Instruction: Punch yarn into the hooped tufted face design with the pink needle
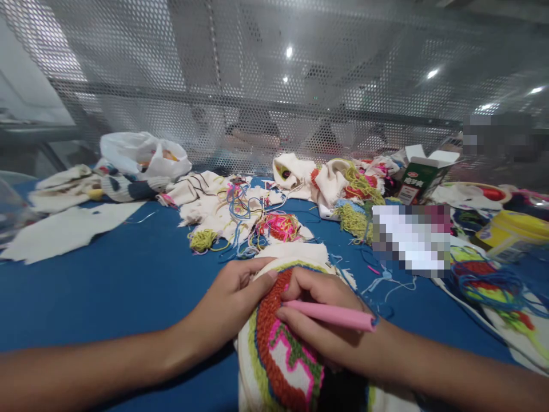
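A pink punch needle [337, 316] is pinched in my right hand [317, 297]. Its tip points left, down at the red stitched loops, where my fingers hide it. Below my hands lies cream fabric [285, 357] in a round embroidery hoop, worked with a red band, yellow-green and blue edging, and pink and green lines around bare cream cloth. My left hand [235, 300] is closed on the hoop's upper left edge, thumb on top and the other fingers partly hidden behind. Blue yarn shows at the punch needle's back end.
Cream cloth scraps [214, 206] and tangled yarn [278, 227] cover the back of the blue table [184, 246]. A white plastic bag [146, 154] stands behind at left. Toward the right are a green box [418, 177], a yellow tub [514, 232] and blue yarn [493, 283]. A perforated metal screen [257, 86] rises behind.
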Demonstrator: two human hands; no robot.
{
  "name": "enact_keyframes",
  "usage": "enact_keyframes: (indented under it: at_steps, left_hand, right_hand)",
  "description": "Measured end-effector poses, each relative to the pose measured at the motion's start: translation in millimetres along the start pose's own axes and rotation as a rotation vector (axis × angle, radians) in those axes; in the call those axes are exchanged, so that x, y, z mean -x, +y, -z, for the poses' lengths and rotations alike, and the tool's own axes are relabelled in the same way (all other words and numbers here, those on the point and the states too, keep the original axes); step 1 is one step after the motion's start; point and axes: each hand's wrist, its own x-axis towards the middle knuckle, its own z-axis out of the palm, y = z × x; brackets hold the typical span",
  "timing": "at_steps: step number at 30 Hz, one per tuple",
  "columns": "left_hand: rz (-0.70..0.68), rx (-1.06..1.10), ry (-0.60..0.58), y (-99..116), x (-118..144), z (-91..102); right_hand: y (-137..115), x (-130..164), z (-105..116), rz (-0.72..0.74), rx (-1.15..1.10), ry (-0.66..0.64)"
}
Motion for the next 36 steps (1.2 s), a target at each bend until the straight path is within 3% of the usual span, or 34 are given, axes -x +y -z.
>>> enact_keyframes:
  at_steps: [7, 12, 36]
  left_hand:
    - [0.039, 0.068, -0.018, -0.3, 1.3, 0.4]
    - [0.045, 0.043, -0.009, -0.1, 1.3, 0.6]
    - [0.081, 0.178, -0.028, 2.7, 2.0, -0.9]
  right_hand:
    - [-0.7, 2.8, -3.1, -0.306, -0.487, 0.002]
    - [4.8, 1.4, -7.3, -0.404, -0.620, 0.077]
    - [0.3, -0.9, -2.4, -0.379, -0.619, 0.196]
